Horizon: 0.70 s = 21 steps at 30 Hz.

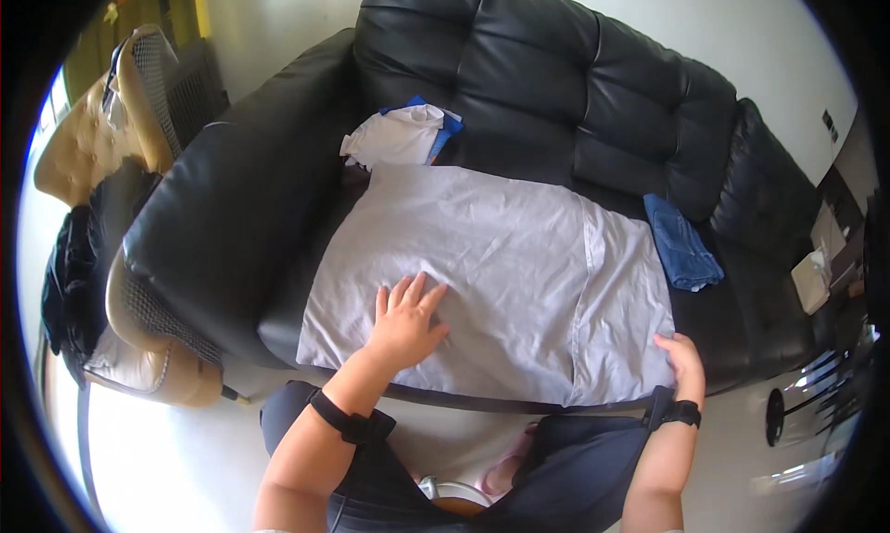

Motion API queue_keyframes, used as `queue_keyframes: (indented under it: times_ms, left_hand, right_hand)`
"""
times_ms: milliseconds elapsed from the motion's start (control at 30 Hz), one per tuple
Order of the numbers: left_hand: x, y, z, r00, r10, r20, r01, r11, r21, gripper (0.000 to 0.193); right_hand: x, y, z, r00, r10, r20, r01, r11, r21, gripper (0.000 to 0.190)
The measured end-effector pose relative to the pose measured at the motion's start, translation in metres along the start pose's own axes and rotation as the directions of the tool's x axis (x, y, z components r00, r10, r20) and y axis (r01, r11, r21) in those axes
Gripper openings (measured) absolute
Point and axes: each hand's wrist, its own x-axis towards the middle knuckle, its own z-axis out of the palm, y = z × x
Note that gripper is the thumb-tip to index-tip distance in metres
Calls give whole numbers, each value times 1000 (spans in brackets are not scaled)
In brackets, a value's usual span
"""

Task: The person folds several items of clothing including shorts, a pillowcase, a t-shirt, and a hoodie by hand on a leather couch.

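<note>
A pale lilac-grey pillowcase [487,255] lies spread over the seat of a black leather sofa [528,67]. It is lightly wrinkled, with a stitched seam running across its right part. My left hand [409,321] rests palm down on the left half of the fabric, fingers spread. At the right edge, near the front corner, my right hand [683,359] has its thumb over the cloth; the other fingers are mostly hidden, and the edge appears pinched between them. Both wrists wear black straps.
Folded blue jeans [681,244] lie right of the pillowcase. Behind its left end sits a white shirt [396,133] over blue fabric [448,130]. A tan tufted chair [90,144] holding dark clothing [69,283] stands beyond the sofa's left armrest [229,185].
</note>
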Motion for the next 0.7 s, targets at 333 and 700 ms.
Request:
queue_keyframes:
  times_ms: [333,700]
  left_hand:
    - [-12,-18,-12,1000,15,-17,-23,736,-677,62]
    - [-25,-104,-44,822,-521,229,282,24,-959,68]
  right_hand:
    - [-134,-254,121,596,-711,372,590,703,398,38]
    - [-212,-275,349,152,-682,715,957,282,65,46]
